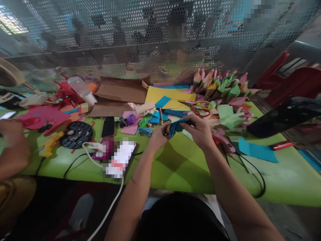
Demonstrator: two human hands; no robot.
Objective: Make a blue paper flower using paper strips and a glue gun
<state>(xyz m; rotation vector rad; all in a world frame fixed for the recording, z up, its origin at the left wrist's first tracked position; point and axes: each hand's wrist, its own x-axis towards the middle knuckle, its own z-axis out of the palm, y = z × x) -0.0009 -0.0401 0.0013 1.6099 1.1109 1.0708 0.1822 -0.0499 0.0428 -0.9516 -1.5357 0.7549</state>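
Above the green table, both my hands are closed on a piece of blue paper [176, 127] with several layers or folds at its left end. My left hand [162, 135] pinches the left end, and my right hand [198, 130] grips the right end between thumb and fingers. Just behind them lie more blue paper scraps [155, 117] and a thin brown stick [161, 115]. A pink glue gun [224, 141] rests to the right of my right hand. Farther right is a flat blue paper sheet [258, 150].
Paper cones [215, 83] crowd the back right, beside yellow sheets [173, 95] and brown card [122, 89]. On the left are a lit phone [121, 159], a dark phone [108, 127], a black round tray [76, 134] and a yellow glue gun [51, 144]. A co-worker's arm [12, 147] reaches in; cables cross the edge.
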